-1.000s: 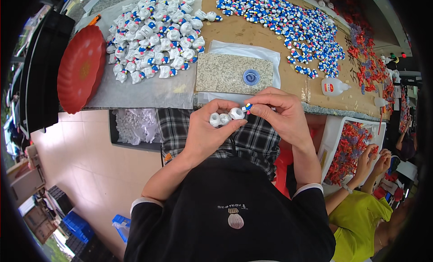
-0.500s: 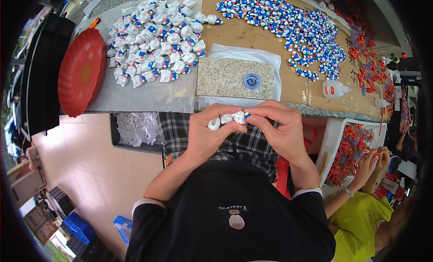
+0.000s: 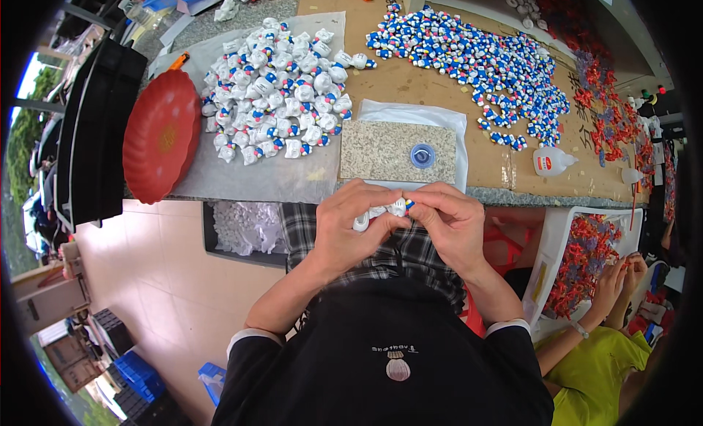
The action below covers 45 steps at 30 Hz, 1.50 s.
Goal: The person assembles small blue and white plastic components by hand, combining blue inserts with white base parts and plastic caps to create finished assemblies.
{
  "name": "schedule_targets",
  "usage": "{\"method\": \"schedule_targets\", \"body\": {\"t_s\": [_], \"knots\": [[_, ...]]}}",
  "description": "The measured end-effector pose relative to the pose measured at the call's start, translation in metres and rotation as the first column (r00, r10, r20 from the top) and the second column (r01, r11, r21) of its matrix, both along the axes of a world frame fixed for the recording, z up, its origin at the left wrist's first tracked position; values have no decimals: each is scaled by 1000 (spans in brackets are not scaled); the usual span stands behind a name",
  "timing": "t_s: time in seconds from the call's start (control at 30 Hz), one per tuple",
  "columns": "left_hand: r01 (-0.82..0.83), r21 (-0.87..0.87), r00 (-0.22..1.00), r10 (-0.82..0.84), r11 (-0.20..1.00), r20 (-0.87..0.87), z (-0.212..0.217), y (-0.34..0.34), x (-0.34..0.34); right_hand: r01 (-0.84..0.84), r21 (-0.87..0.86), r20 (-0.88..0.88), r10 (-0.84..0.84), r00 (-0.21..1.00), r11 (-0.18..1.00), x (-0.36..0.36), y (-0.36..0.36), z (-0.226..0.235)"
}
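Observation:
Over my lap, close to the table's front edge, my two hands meet on one small figurine. My left hand (image 3: 348, 224) is closed round its white part (image 3: 396, 208), and another white rounded piece (image 3: 360, 222) shows in the same palm. With thumb and forefinger, my right hand (image 3: 450, 224) pinches the blue, yellow and pink end (image 3: 409, 204). Fingertips cover much of the join between the parts. Just beyond my hands lies a speckled stone slab (image 3: 373, 149) on white sheeting, carrying a small clear cup with a blue rim (image 3: 422, 156).
A heap of white-headed figurines (image 3: 285, 89) spreads at left, beside a red scalloped tray (image 3: 162, 136). Smaller blue-and-white pieces (image 3: 476, 60) cover the right cardboard, near a white squeeze bottle (image 3: 553, 161). At right, a co-worker's hands (image 3: 619, 276) work by a bin of red pieces (image 3: 582, 257).
The whole view has shifted, so the table sits lower and further right. Both hands still grip the figurine, and my right fingers have closed further over its coloured end.

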State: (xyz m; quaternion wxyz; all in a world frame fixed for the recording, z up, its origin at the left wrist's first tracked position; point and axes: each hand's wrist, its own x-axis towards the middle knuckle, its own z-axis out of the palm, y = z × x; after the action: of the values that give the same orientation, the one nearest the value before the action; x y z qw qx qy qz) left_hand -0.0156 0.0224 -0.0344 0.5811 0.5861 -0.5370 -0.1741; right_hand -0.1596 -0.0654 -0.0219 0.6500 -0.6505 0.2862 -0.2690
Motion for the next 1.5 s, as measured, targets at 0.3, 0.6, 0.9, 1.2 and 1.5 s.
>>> {"method": "schedule_targets", "body": {"t_s": [0.3,0.6,0.9,1.2,1.5], "knots": [[-462,-34,788,428,886,442,35,-51,91,185,-346,9,-194,981,920,11,-57,10],[-607,92,750,531,789,393,38,-75,130,241,-790,-197,-606,770,564,-33,-104,-9],[73,105,533,51,992,-845,31,-22,77,71,-914,-165,-526,834,399,-23,-113,-17],[267,46,309,-40,963,-950,-7,11,25,-116,-801,-374,-341,863,587,-22,-95,-2],[318,58,155,9,946,-988,-9,22,9,-50,-657,-300,-201,933,752,-4,-72,15]]}}
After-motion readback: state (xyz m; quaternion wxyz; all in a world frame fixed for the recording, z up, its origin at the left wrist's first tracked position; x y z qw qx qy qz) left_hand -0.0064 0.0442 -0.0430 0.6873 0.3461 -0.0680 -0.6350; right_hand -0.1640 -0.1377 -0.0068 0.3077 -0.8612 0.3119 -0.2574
